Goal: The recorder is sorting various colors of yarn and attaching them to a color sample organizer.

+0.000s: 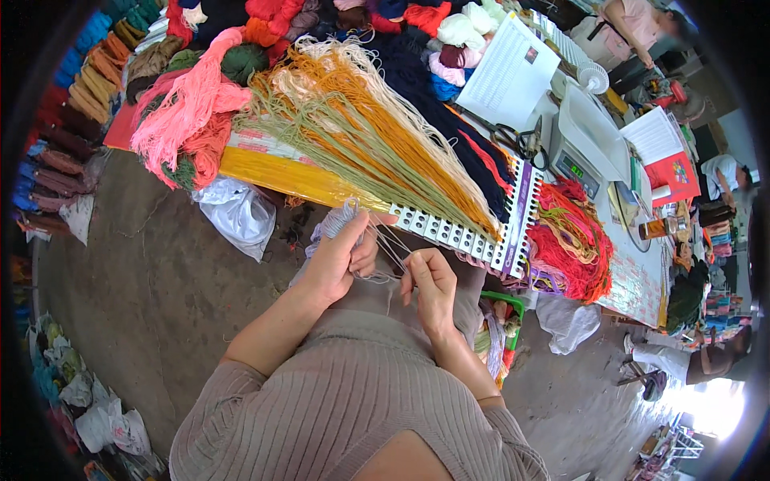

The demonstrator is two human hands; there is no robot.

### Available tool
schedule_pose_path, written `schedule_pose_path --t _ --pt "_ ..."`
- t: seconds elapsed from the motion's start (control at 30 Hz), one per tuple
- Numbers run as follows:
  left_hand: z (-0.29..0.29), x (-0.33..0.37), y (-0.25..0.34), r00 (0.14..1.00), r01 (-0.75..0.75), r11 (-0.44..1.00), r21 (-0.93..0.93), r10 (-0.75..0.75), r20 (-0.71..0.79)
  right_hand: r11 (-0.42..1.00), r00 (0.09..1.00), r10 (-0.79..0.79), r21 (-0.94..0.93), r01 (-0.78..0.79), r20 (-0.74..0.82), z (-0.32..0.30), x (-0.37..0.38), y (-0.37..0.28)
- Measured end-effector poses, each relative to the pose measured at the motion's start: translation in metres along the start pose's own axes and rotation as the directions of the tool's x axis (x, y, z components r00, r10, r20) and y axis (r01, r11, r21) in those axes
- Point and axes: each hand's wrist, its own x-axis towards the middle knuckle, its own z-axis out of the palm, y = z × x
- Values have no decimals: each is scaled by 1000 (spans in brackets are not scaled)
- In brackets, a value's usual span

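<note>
Just below the white punched card (457, 232), a bundle of grey yarn (341, 220) is clutched in the closed left hand (341, 260), and thin grey strands (391, 250) are pinched between the fingers of the right hand (429, 284). Two hands are counted, one card, one scale (581, 156) further back.

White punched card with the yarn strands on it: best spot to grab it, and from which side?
Grip the white punched card at its bare near edge, coming from the person's side. Yarn strands fan over the far side and top, and red yarn hangs off the right end, so only the near strip shows clear. A flat pinch suits a thin card. The left hand and right hand already work grey thread there.
</note>
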Motion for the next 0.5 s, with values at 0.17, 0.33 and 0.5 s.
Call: schedule_pose_path --t 0.17,0.33,0.5 --pt "-13 0 -2 998 23 957 288 -41 54 826 959 -140 -505 251 248 -6 -8 -8" --pt "-92 -10 41 971 15 996 -86 -35 -236 778 835 -539 -443 445 -107 -70 -14 -45" --pt "-242 -41 121 891 -414 834 -366 288 -352 585 759 -409 492 644 -507 -203 -51 -67"
